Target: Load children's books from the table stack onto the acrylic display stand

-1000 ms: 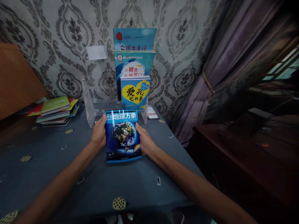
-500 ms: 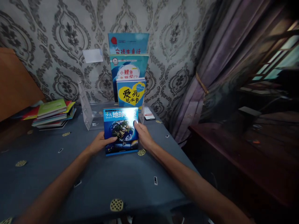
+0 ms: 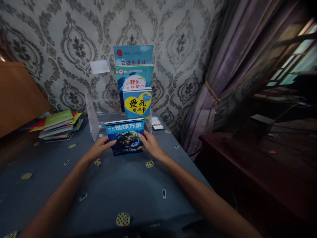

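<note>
Patterned wallpaper backs the cloth-covered desk [image 3: 106, 195]. My left hand [image 3: 101, 146] and right hand [image 3: 150, 144] grip opposite edges of the blue Earth book [image 3: 127, 138], thumbs on its cover, before the clear rack [image 3: 92, 115].

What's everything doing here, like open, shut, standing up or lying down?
Earth book: closed, held
Left hand: gripping its left edge
Right hand: gripping its right edge
Heart book: closed, standing
See-through rack: standing, holding books
Book pile: lying flat, messily stacked
Curtain: tied back
</note>
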A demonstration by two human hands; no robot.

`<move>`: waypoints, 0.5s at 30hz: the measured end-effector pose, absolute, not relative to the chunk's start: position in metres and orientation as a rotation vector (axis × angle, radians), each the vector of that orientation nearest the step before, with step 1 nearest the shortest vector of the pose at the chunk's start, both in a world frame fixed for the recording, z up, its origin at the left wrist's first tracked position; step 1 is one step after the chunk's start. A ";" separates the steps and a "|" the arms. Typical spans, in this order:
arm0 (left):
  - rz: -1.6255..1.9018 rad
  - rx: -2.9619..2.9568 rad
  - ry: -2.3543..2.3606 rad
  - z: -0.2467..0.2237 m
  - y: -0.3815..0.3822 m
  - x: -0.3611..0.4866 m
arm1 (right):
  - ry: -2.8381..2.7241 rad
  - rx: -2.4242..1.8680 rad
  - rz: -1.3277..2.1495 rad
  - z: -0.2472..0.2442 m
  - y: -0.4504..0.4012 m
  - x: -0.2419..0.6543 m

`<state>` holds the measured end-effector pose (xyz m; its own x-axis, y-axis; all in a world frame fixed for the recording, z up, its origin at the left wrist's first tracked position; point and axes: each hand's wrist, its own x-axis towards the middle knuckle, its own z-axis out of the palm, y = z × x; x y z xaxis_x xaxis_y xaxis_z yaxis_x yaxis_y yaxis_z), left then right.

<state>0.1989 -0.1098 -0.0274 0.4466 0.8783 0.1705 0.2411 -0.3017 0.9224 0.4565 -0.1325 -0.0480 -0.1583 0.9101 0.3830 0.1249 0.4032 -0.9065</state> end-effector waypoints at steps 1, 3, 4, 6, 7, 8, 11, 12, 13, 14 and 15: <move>0.873 1.811 0.960 -0.024 -0.107 0.195 | -1.559 -0.941 0.928 -0.048 -0.131 0.457; 0.810 1.838 0.964 -0.019 -0.102 0.190 | -1.513 -0.929 0.941 -0.050 -0.129 0.457; 0.769 1.850 0.964 -0.017 -0.100 0.188 | -1.496 -0.929 0.938 -0.052 -0.127 0.457; 0.704 1.856 0.953 -0.012 -0.095 0.188 | -1.477 -0.946 0.926 -0.054 -0.123 0.456; 0.688 1.850 0.941 -0.009 -0.093 0.190 | -1.467 -0.957 0.913 -0.055 -0.121 0.456; 0.686 1.843 0.929 -0.006 -0.091 0.193 | -1.454 -0.966 0.892 -0.055 -0.119 0.456; 0.769 1.838 0.913 0.005 -0.085 0.207 | -1.410 -0.973 0.775 -0.045 -0.113 0.457; 0.824 1.846 0.912 0.009 -0.083 0.213 | -1.392 -0.967 0.723 -0.039 -0.110 0.458; 0.890 1.857 0.913 0.013 -0.079 0.218 | -1.378 -0.957 0.670 -0.032 -0.107 0.459; 0.961 1.871 0.912 0.017 -0.076 0.224 | -1.364 -0.943 0.619 -0.023 -0.104 0.460; 1.041 1.886 0.914 0.021 -0.072 0.230 | -1.356 -0.926 0.568 -0.015 -0.101 0.461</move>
<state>0.2301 -0.0719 0.0214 0.4057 0.8532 0.3277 0.2139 -0.4372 0.8736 0.4612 -0.1005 -0.0149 0.1657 0.8074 0.5663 0.1625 0.5441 -0.8232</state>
